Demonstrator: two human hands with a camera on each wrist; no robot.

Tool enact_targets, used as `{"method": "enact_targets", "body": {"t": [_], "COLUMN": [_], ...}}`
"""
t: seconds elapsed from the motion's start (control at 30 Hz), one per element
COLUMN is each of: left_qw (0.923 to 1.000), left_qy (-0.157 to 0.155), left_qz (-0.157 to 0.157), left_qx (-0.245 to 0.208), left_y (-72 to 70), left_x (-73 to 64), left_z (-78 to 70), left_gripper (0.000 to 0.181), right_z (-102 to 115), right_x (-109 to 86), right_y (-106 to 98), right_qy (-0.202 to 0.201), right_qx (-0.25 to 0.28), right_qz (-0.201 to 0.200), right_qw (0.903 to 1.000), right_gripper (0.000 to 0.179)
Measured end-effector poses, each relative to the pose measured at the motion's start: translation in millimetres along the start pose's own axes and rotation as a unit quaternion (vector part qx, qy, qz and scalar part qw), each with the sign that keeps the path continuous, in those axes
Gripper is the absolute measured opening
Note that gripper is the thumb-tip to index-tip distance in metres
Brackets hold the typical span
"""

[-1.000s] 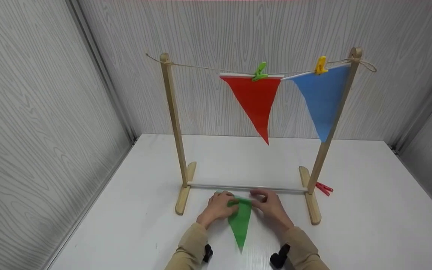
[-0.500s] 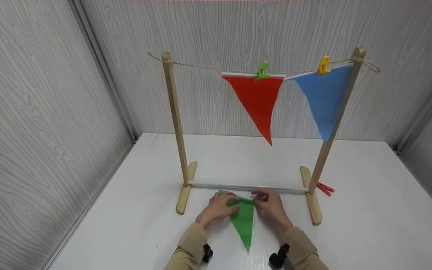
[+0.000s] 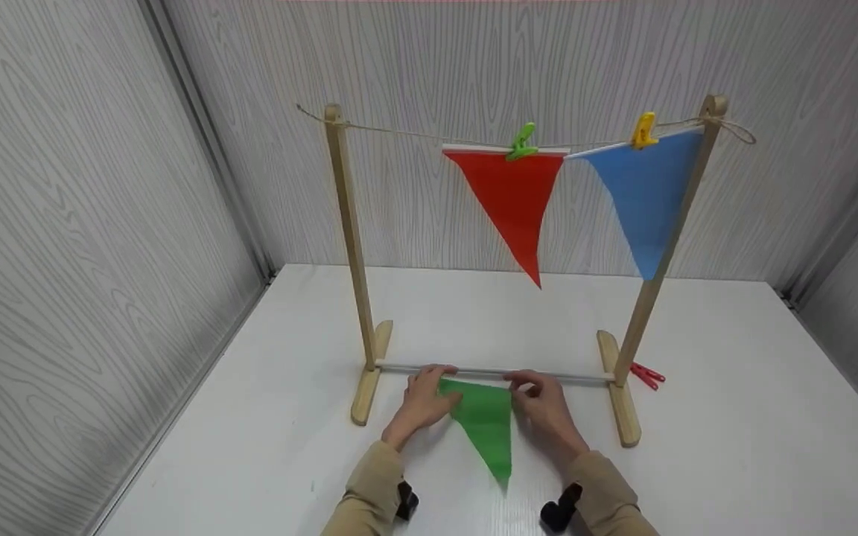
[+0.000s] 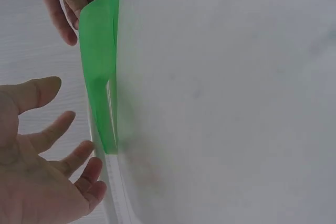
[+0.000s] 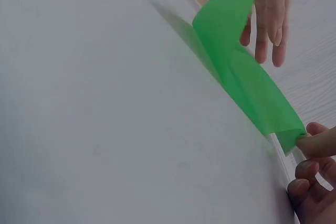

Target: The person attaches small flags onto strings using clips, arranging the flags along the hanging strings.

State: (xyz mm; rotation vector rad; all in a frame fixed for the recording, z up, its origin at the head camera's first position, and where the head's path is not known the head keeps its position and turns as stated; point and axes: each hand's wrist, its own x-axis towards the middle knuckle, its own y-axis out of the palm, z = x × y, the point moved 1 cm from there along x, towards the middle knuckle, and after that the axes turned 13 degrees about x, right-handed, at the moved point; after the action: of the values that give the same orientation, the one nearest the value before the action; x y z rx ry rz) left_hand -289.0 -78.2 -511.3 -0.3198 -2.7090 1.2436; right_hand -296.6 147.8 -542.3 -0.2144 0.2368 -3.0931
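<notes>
A green triangular pennant (image 3: pixel 490 420) slants with its point toward me, its straight top edge near the stand's lower bar. My right hand (image 3: pixel 547 408) pinches its right top corner; the right wrist view shows the thumb on that corner (image 5: pixel 294 139). On the pennant's left side is my left hand (image 3: pixel 423 403), its fingers spread and relaxed. In the left wrist view a gap shows between the left hand's thumb (image 4: pixel 39 94) and the green pennant (image 4: pixel 97 51), which bends upward off the table.
A wooden stand (image 3: pixel 354 260) carries a string (image 3: pixel 392 132). From it hang a red pennant (image 3: pixel 515 201) under a green clip (image 3: pixel 523 143) and a blue pennant (image 3: pixel 641 201) under a yellow clip (image 3: pixel 644 131). A red clip (image 3: pixel 647 375) lies by the stand's right foot (image 3: pixel 619 394).
My left hand has let go of the pennant's top edge and shifted slightly left, fingers spreading. The pennant's tip has swung right, and more of its top now shows.
</notes>
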Motion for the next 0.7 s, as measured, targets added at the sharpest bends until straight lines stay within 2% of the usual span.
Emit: {"method": "enact_targets", "body": {"t": [0.13,0.3,0.47,0.57,0.7], "left_qw": [0.9986,0.9928,0.9913,0.9922,0.9923], "left_qy": [-0.016,-0.048,-0.062,-0.062,-0.059], "left_qz": [-0.004,0.0,0.001,0.013,0.043], "left_qx": [-0.05,-0.11,-0.116,-0.108,-0.099], "left_y": [-1.0,-2.7,-3.0,-3.6,-4.7], "left_x": [0.7,-1.5,-1.4,-1.2,-1.8], "left_z": [2.6,7.6,10.3,9.9,7.0], "left_gripper": [0.047,0.05,0.049,0.049,0.048], "right_z": [-1,-2,-2,0,0], "right_x": [0.1,-0.5,-2.9,-4.3,-4.6], "right_y": [-3,-6,-7,-8,-8], "right_qy": [-0.016,-0.016,0.018,0.038,0.027], "right_qx": [0.013,0.027,0.075,0.114,0.138], "right_qz": [0.003,-0.001,-0.011,-0.018,-0.023], "right_qw": [0.9998,0.9995,0.9969,0.9926,0.9898], "right_gripper": [0.033,0.035,0.037,0.036,0.034]}}
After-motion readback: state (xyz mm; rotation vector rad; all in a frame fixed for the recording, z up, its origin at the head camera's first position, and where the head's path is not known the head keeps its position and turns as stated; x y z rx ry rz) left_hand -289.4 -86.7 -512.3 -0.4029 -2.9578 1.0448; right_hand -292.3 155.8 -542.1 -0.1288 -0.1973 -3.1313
